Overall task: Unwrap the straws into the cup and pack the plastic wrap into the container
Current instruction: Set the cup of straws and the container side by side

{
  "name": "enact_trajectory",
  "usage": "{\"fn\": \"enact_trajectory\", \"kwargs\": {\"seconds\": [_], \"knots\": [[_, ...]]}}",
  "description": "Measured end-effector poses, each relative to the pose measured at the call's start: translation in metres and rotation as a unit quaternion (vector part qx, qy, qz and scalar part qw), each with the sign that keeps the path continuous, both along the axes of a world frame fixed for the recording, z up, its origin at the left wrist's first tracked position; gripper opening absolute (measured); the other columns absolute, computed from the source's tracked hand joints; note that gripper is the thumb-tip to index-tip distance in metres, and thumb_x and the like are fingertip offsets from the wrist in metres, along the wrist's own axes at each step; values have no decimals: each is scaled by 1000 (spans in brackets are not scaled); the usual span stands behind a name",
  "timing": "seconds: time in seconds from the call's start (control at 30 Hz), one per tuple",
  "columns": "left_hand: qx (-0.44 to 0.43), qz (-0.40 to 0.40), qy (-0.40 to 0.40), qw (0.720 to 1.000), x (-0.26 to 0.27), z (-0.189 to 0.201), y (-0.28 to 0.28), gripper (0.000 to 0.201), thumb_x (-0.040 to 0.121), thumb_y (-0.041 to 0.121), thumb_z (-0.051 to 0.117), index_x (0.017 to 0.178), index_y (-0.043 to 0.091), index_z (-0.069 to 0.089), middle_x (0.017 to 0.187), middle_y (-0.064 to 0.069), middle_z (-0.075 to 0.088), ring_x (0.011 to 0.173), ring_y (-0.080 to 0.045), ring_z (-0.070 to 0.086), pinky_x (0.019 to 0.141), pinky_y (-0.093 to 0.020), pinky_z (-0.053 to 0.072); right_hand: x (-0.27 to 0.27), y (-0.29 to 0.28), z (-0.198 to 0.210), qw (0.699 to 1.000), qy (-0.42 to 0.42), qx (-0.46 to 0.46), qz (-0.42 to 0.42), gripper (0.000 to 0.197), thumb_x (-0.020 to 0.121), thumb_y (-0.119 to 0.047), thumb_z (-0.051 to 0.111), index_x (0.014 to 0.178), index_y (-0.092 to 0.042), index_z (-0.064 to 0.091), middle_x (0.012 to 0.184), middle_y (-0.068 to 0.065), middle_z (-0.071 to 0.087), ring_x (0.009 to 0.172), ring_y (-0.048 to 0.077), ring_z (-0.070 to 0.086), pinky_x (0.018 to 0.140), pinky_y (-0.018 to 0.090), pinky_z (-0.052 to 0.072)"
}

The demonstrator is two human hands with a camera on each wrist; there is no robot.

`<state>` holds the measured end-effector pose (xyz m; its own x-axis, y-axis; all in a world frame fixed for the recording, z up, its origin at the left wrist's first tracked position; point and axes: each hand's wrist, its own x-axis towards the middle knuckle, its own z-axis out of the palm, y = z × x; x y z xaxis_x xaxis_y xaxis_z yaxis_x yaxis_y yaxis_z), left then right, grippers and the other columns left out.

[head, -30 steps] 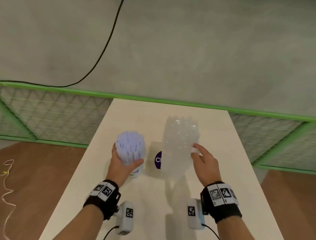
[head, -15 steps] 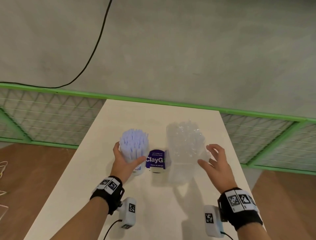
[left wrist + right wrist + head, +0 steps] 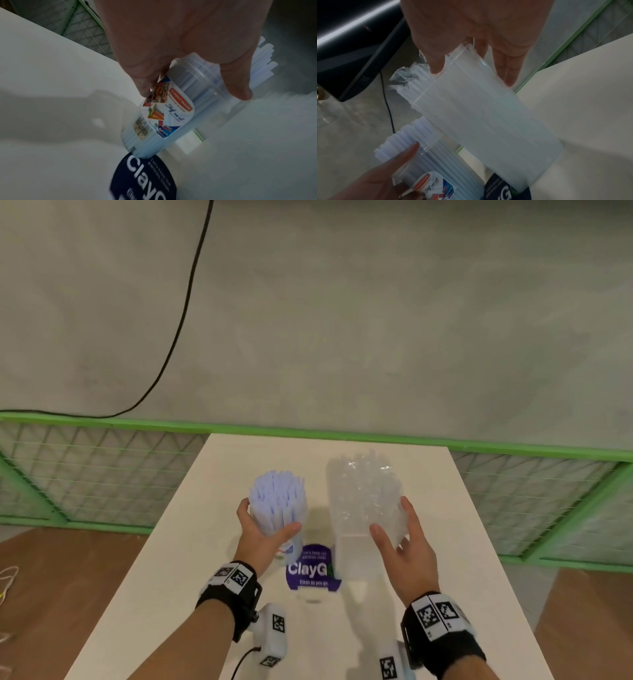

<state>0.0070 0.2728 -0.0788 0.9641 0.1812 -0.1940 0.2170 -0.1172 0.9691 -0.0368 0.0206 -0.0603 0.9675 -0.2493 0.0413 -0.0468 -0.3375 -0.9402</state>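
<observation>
My left hand (image 3: 265,525) grips a clear cup (image 3: 293,546) packed with pale blue straws (image 3: 277,499) at the table's middle left; the left wrist view shows my thumb and fingers round the labelled cup (image 3: 171,115). To its right stands a tall translucent container (image 3: 356,553) stuffed with crumpled plastic wrap (image 3: 363,487). My right hand (image 3: 394,525) holds the container near its rim, thumb in front and fingers behind. In the right wrist view the container (image 3: 479,121) lies between thumb and fingers, and wrap (image 3: 402,75) sticks out of its mouth. I cannot tell whether cup or container rests on the table.
A purple-labelled ClayGo tub (image 3: 311,571) stands in front of the cup and container, between my wrists. The white table (image 3: 191,594) is narrow, with a green mesh fence (image 3: 102,474) behind and beside it. A black cable (image 3: 178,320) runs over the grey floor beyond.
My right hand let go of the container and hung open beside it half a second ago; now it holds the container again. My left hand has kept its grip on the cup.
</observation>
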Motion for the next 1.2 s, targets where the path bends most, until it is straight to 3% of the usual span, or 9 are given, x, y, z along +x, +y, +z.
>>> {"fn": "enact_trajectory", "kwargs": {"seconds": [0.17,0.3,0.37,0.53,0.67,0.8,0.93,1.1,1.2], "knots": [[-10,-16,-3,1000,74,-1,0,117,58,39,90,142,40,8,147,-2,40,127,-22,48,105,-40,42,75,2,0,999,-4,2,-38,78,84,-52,68,149,-41,27,145,-7,49,127,18,54,108,45,44],[-15,2,-13,1000,142,-1,-4,109,67,29,88,144,32,11,140,1,42,123,-21,48,91,-27,44,139,4,1,998,-11,-1,-69,77,85,-49,68,150,-35,27,144,-4,49,125,22,55,107,45,44],[-19,11,-20,1000,173,0,-7,105,70,23,85,145,28,13,134,5,42,118,-17,48,78,-18,42,167,6,2,997,-19,6,-81,76,86,-46,67,149,-33,27,141,-5,50,124,22,54,107,40,43],[-17,6,-24,1000,233,0,-14,102,73,21,84,146,26,13,129,6,44,110,-15,50,67,-10,41,224,11,-1,994,-35,14,-99,73,88,-44,66,149,-31,28,137,-3,54,121,20,55,102,29,40],[-14,9,-27,999,268,-3,-16,105,68,26,86,145,29,15,136,2,48,119,-20,52,89,-27,40,257,10,-3,995,-37,19,-89,73,88,-44,66,149,-31,28,139,-3,53,126,19,52,101,23,33],[-24,13,-37,999,287,-4,-19,107,67,22,88,146,26,16,134,2,49,120,-19,51,93,-29,39,275,8,-3,996,-40,16,-80,74,87,-46,66,149,-32,28,142,-5,50,129,18,50,103,24,33],[-29,10,-43,999,297,-8,-18,113,59,30,91,144,32,17,136,1,51,123,-20,52,104,-37,42,284,8,-4,996,-41,11,-72,74,86,-50,66,148,-36,27,146,-5,47,133,19,47,112,35,35],[-31,8,-47,998,302,-10,-20,106,65,25,89,144,30,18,136,2,50,122,-19,51,95,-30,40,286,7,-6,997,-43,7,-66,76,83,-54,65,147,-37,27,147,-6,46,134,19,46,113,37,34],[-25,8,-44,999,302,-10,-19,107,64,25,89,144,31,18,135,2,50,123,-20,51,99,-32,41,287,9,-7,997,-46,9,-64,78,83,-53,65,148,-36,27,149,-7,43,136,18,43,114,37,33]]}}
